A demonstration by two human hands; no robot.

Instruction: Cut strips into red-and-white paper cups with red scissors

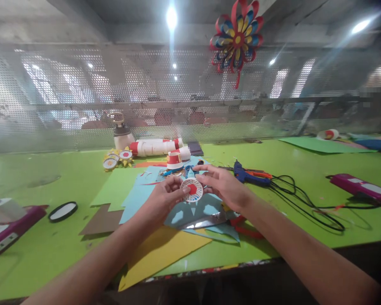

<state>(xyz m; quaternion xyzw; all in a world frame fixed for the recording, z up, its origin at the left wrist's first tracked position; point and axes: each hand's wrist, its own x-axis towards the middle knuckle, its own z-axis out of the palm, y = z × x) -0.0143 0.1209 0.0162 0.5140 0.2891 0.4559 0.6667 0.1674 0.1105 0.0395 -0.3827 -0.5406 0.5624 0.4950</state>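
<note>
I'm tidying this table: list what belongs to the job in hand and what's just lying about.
Job in hand, likely:
white disc with red centre, in left hand, right hand at edge
light-blue paper
blue glue gun

Probably lying about:
white bottle
black-rimmed disc

A white bottle [123, 139] with a dark collar stands on a green table [82, 169], a perforated screen [98, 93] rising behind it. Just right of the bottle lie stacked red-and-white cups [155, 149]; yellow-petaled rounds [126, 155] cluster just in front of it. Nearer the camera and to the bottle's left sit a black-rimmed disc [62, 211] and a purple power strip [22, 224], while a second purple strip [358, 188] lies well to its right. High above and right of the bottle hangs a looped flower [238, 40] of red, blue and yellow.
</note>
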